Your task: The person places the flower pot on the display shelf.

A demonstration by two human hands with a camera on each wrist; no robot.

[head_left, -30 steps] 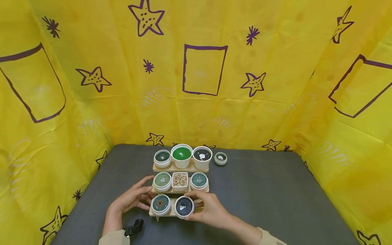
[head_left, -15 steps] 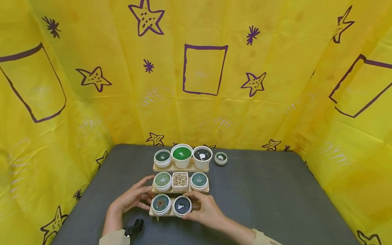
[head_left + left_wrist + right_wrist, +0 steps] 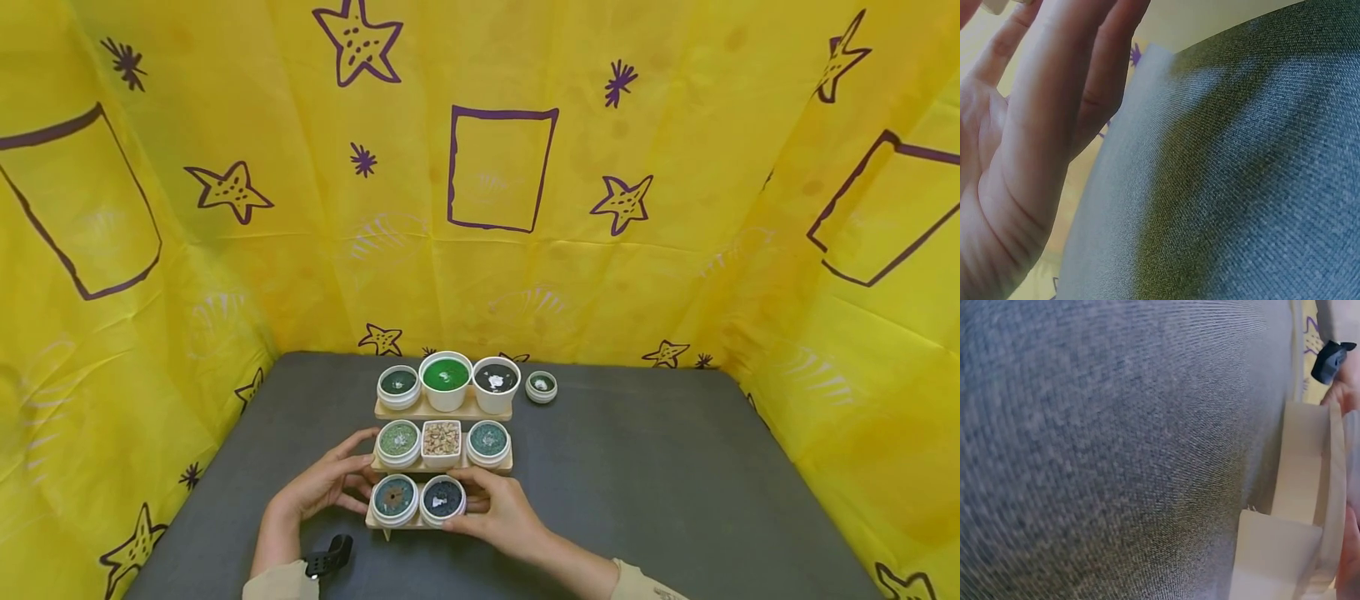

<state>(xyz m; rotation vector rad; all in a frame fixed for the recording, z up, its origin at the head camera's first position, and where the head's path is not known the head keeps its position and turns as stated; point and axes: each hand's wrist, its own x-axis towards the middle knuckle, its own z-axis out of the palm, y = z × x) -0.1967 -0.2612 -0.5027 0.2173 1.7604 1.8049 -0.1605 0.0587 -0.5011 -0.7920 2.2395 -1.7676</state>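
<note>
In the head view, my right hand (image 3: 501, 510) pinches a round white jar with a dark, nearly black fill (image 3: 442, 500) between thumb and fingers. The jar sits at the right part of the front wooden stand (image 3: 408, 523), close beside a white jar with a teal fill and brown centre (image 3: 394, 498). My left hand (image 3: 322, 483) has its fingers spread at the left ends of the front and middle stands, fingertips right at the wood. In the left wrist view the left hand (image 3: 1041, 125) shows extended fingers. The right wrist view shows the stand's pale wooden underside (image 3: 1300, 475).
The middle stand (image 3: 480, 467) bears two jars and a square dish of speckled bits (image 3: 441, 442). Behind it, the back stand (image 3: 442, 415) bears three white containers. A small jar (image 3: 541, 387) stands at its right on the dark table (image 3: 637, 467). Yellow printed cloth (image 3: 585, 283) surrounds the table.
My right hand has slid the dark-filled jar left along the front stand, closer to the teal-filled jar. My left hand has stayed in place.
</note>
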